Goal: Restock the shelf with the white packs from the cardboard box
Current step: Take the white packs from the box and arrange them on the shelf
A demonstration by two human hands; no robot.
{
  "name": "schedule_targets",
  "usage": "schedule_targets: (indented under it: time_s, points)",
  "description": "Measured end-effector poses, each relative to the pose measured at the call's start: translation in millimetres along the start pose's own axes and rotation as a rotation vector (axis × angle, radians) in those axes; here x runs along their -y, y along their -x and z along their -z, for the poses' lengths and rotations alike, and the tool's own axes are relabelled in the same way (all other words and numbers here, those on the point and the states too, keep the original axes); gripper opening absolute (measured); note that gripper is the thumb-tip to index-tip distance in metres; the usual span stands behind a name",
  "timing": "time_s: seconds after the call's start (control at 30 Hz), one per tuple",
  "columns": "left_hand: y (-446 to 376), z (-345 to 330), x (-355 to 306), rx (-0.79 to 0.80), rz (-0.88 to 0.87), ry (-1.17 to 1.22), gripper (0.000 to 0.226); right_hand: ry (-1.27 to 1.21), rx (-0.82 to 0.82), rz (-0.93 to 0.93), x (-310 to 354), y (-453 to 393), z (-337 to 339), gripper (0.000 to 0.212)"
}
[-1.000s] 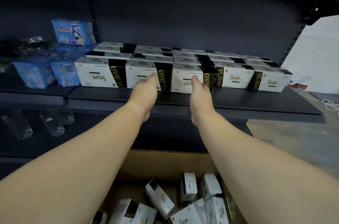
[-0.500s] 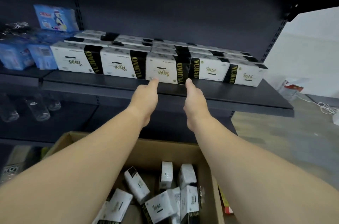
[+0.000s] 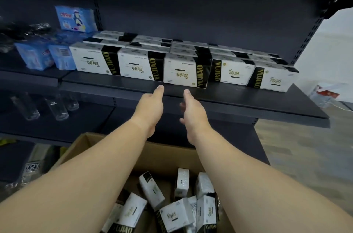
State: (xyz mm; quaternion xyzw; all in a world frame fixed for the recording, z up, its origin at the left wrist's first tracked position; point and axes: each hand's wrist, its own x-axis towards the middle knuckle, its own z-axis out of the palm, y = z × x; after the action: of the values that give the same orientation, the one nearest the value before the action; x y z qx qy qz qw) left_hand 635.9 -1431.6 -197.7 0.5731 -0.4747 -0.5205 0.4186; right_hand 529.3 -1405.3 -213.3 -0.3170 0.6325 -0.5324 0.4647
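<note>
Both hands empty, L hand (image 3: pixel 150 106), R hand (image 3: pixel 193 110), just off shelf (image 3: pixel 229 97) edge

White packs (image 3: pixel 184 70) with black bands (lettered YUJIAO in gold) stood in rows along the dark shelf (image 3: pixel 229 97). More lay jumbled in the open cardboard box (image 3: pixel 80 143) below.

A dark shelf (image 3: pixel 248 97) is loaded with white packs (image 3: pixel 183 71) marked with black bands, set in a front row of five with further rows behind them. Blue packets (image 3: pixel 38 57) are stood on the neighbouring shelf board to the left. On the lower shelf (image 3: pixel 47 127), clear glasses (image 3: pixel 57 108) are placed. A cardboard box (image 3: pixel 152 152) is set below, with more white packs lying loose inside it.
</note>
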Motion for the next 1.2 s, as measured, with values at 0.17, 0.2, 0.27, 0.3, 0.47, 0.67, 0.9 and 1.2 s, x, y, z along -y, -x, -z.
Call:
schedule_targets:
  time_s: [0.17, 0.2, 0.27, 0.3, 0.47, 0.67, 0.9, 1.2]
  points:
    - [-31.9, 35.8, 24.4, 0.003, 0.088, 0.01, 0.062, 0.002, 0.039, -0.046, -21.2, -13.3, -45.9, 0.037]
    - [-38.6, 43.6, 28.7, 0.009, 0.1, 0.005, 0.065, 0.003, 0.046, -0.054, -25.3, -16.5, -55.8, 0.039]
    - [-52.7, 58.9, 37.1, 0.024, 0.112, 0.002, 0.064, 0.002, 0.059, -0.086, -33.7, -23.4, -75.4, 0.048]
    - [-59.4, 66.0, 41.3, 0.031, 0.116, 0.0, 0.063, 0.005, 0.067, -0.104, -37.9, -26.8, -84.8, 0.051]
    - [-89.4, 97.7, 64.7, 0.057, 0.201, -0.027, 0.067, 0.041, 0.096, -0.17, -61.8, -41.8, -123.5, 0.055]
    - [-115.3, 119.3, 96.2, 0.06, 0.29, -0.046, 0.066, 0.067, 0.07, -0.262, -95.6, -57.8, -144.7, 0.057]
    - [-135.3, 135.3, 139.2, 0.061, 0.43, -0.078, 0.065, 0.073, 0.004, -0.369, -137.8, -73.0, -154.0, 0.058]
    - [-136.5, 169.2, 239.7, 0.056, 0.703, -0.216, 0.068, 0.094, 0.043, -0.63, -244.7, -65.9, -180.6, 0.058]
